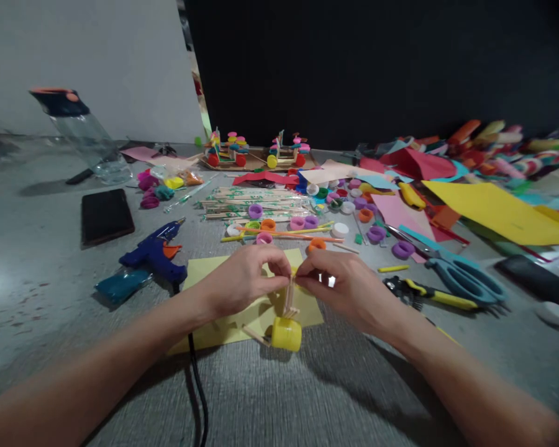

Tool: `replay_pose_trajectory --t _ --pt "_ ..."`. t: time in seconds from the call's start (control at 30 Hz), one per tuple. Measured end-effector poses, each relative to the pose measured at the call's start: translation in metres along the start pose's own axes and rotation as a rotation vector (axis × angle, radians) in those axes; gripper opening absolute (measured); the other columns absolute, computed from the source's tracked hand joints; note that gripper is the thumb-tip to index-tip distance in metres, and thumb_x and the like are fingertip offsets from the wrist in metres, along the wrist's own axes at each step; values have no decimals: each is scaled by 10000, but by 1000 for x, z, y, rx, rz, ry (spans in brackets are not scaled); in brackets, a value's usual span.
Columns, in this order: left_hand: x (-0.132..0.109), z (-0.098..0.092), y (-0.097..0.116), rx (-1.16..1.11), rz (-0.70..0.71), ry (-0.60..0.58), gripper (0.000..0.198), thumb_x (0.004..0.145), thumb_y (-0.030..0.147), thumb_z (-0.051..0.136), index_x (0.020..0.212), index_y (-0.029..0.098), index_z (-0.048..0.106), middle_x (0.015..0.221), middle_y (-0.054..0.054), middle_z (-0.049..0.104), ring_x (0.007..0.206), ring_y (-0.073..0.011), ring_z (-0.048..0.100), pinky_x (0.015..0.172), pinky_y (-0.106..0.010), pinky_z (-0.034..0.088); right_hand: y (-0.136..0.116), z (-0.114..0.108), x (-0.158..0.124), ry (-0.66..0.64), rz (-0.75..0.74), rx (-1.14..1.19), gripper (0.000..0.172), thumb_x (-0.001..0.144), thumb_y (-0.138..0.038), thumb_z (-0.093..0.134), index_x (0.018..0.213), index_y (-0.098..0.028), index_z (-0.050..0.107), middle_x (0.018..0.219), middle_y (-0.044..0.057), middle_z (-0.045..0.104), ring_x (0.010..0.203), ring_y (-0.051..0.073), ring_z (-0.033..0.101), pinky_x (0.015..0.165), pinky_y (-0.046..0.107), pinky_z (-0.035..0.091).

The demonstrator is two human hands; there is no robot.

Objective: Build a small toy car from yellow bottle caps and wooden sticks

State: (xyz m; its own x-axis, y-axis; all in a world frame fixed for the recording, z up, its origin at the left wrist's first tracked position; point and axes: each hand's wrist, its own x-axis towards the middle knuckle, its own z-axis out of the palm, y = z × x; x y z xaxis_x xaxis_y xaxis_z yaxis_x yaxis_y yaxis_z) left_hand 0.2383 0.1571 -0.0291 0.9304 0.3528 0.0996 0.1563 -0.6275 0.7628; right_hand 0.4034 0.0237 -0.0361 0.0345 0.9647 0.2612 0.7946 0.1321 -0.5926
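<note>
Between my two hands is a small model of wooden sticks (pixel 289 300) with yellow bottle-cap wheels (pixel 286 335) at its near end. My left hand (pixel 242 279) pinches the far end of the model from the left, thumb and forefinger together. From the right, my right hand (pixel 342 282) pinches the same end; the fingertips of both hands almost meet. A bit of yellow shows between them, too covered to make out. Beneath lies a sheet of yellow paper (pixel 209 323). One loose stick (pixel 256 335) rests left of the wheels.
A blue glue gun (pixel 156 254) with a black cord (pixel 195 385) lies left, near a phone (pixel 106 216) and a water bottle (pixel 86 136). Scissors (pixel 466 273) and pliers (pixel 433 294) are right. Bottle caps (pixel 268 225), wrapped sticks (pixel 256 202) and two finished models (pixel 227 151) stand behind.
</note>
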Motion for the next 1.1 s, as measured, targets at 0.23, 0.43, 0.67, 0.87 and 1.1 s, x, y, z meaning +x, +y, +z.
replay_pose_trajectory --t 0.23,0.43,0.67,0.87,1.1 --pt "-1 -4 -1 -4 -7 -21 49 822 215 659 813 195 703 832 1 724 804 -179 650 751 -305 473 0 3 1 14 -13 34 120 904 -152 632 805 -215 656 768 -17 664 703 135 588 631 265 407" --pt "-1 -3 -2 2 1 -18 36 824 188 670 818 191 706 826 16 721 790 -162 643 741 -286 457 1 6 -1 22 -14 36 119 883 -114 653 805 -203 666 743 -26 648 666 120 566 616 256 395" --pt "0 -2 -2 4 7 -21 33 837 194 675 815 190 699 826 16 717 789 -156 638 739 -277 454 2 6 -3 32 -25 21 119 889 -119 659 801 -200 656 736 -28 634 657 117 556 613 255 390" --pt "0 -1 -5 -1 6 -20 35 841 212 683 818 190 697 829 12 719 802 -164 637 746 -278 455 4 7 -2 41 -31 -3 125 884 -92 667 806 -190 656 742 -24 628 656 115 551 617 257 381" --pt "2 -2 -7 -9 4 -30 15 819 177 693 805 182 692 816 22 714 787 -148 626 740 -270 445 4 8 -3 46 -37 0 128 878 -75 676 804 -177 653 740 -18 622 655 118 547 610 262 368"
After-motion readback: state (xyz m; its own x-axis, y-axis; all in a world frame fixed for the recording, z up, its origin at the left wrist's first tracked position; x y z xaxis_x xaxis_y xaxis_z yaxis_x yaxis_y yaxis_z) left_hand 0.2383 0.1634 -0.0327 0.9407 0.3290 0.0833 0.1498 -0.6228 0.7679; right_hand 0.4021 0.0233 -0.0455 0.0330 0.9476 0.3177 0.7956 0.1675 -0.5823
